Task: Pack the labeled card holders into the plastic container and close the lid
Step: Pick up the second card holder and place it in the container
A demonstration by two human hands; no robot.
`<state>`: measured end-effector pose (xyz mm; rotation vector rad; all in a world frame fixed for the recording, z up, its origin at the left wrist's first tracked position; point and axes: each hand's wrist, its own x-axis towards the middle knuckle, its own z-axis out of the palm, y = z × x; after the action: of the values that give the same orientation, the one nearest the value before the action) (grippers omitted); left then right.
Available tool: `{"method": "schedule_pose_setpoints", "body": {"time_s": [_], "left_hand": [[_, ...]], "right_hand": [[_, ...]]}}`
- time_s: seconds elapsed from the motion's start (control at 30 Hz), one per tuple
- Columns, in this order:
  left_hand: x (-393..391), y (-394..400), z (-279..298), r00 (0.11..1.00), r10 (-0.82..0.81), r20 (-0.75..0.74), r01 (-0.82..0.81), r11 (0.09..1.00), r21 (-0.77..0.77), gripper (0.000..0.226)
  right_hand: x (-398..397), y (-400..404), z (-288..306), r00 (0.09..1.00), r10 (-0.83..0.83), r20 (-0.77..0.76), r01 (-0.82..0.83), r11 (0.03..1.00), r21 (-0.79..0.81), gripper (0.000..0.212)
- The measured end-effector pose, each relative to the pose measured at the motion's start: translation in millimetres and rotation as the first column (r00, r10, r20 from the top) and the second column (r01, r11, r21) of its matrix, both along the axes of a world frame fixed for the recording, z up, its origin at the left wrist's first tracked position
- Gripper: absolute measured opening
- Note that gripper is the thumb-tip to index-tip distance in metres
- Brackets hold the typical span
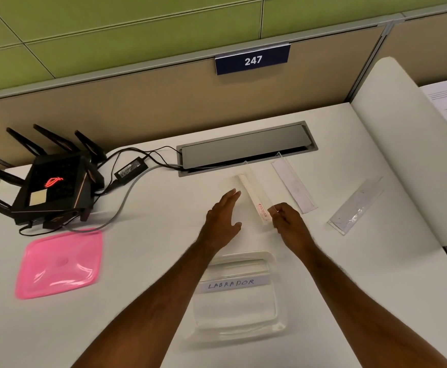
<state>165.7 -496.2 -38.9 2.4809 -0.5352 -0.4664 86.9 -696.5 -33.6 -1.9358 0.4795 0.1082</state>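
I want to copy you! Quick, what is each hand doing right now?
Left hand: open, fingers straight, holding nothing.
Right hand: pinching the near end of the clear card holder with the red label.

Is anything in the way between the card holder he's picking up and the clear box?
Nothing visible blocks it. The right hand pinches the card holder, and bare desk lies between it and the open clear box. The pink lid sits off to the side.

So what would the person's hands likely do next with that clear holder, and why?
Probably lift the holder and bring it back to the container. The right hand already pinches its near end, the left hand is open beside it, and the container sits open with one holder labeled LABRADOR inside. The pink lid lies off to the left.
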Motion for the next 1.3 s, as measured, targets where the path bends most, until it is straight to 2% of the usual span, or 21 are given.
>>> {"method": "schedule_pose_setpoints", "body": {"time_s": [0.17,0.37,0.6,0.7,0.77,0.83,1.0,1.13,1.2,1.3], "left_hand": [[0.6,5.6,14.2,0.985,0.028,0.169,-0.025,0.999,-0.021,0.09],[-3.1,21.5,30.1,0.935,0.1,0.34,-0.105,0.994,-0.005,0.087],[-16.3,53.5,42.3,0.856,0.106,0.506,-0.093,0.994,-0.052,0.071],[-23.3,67.5,46.1,0.832,0.062,0.551,-0.037,0.998,-0.056,0.069],[-29.6,74.9,49.4,0.817,0.027,0.576,-0.003,0.999,-0.042,0.069],[-35.7,81.2,52.6,0.808,0.004,0.589,0.027,0.999,-0.044,0.07],[-53.4,99.2,61.7,0.756,-0.039,0.653,0.065,0.998,-0.015,0.061],[-66.7,112.3,70.7,0.744,-0.044,0.666,0.077,0.997,-0.02,0.059],[-74.1,118.5,73.3,0.761,-0.033,0.647,0.069,0.997,-0.032,0.062],[-84.7,127.6,78.2,0.782,-0.02,0.622,0.049,0.998,-0.03,0.065]], "right_hand": [[-9.6,3.8,19.1,0.996,-0.022,0.085,0.005,0.981,0.193,0.023],[-25.0,3.3,36.0,0.995,-0.035,0.091,-0.008,0.897,0.442,0.028],[-45.1,-5.1,48.5,0.992,0.128,-0.018,-0.07,0.655,0.752,0.032],[-52.2,-11.7,51.7,0.978,0.203,-0.052,-0.069,0.546,0.835,0.035],[-56.9,-14.8,54.7,0.972,0.224,-0.071,-0.057,0.516,0.855,0.036],[-61.1,-16.2,58.0,0.969,0.23,-0.095,-0.048,0.55,0.834,0.035],[-67.0,-4.0,70.4,0.982,0.153,-0.113,-0.045,0.762,0.646,0.028],[-71.4,9.1,84.7,0.998,0.055,0.009,-0.054,0.929,0.366,0.022],[-72.4,12.3,89.2,0.992,0.038,0.118,-0.068,0.961,0.268,0.022],[-76.2,16.1,90.8,0.976,0.101,0.194,-0.143,0.965,0.219,0.026]]}}
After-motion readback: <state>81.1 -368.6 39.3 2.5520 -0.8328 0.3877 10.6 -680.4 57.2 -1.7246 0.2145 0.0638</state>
